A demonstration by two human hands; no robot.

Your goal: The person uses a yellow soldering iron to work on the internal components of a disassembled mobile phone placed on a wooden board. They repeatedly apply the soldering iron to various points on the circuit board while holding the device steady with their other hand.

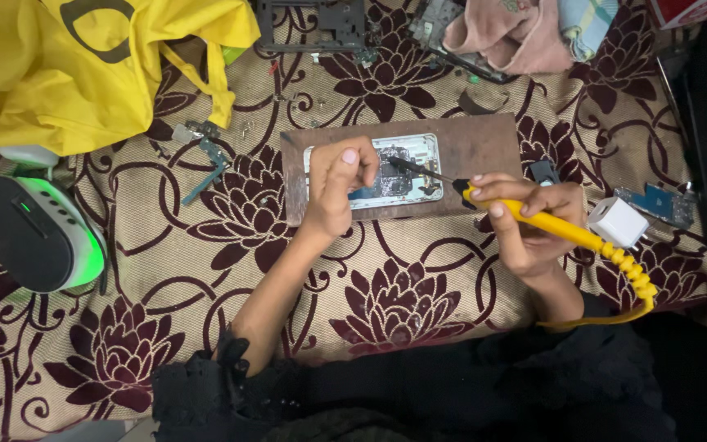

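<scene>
Gripping soldering iron (533,217), right hand (529,225) angled over phone (394,172).

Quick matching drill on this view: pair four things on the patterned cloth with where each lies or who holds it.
1 soldering iron
2 opened phone
3 yellow bag
4 white charger block

a top left corner of the cloth
b on the brown board, under the left hand
c beside the coiled yellow cord, right of the hands
d held in the right hand

Pairs: 1-d, 2-b, 3-a, 4-c
</scene>
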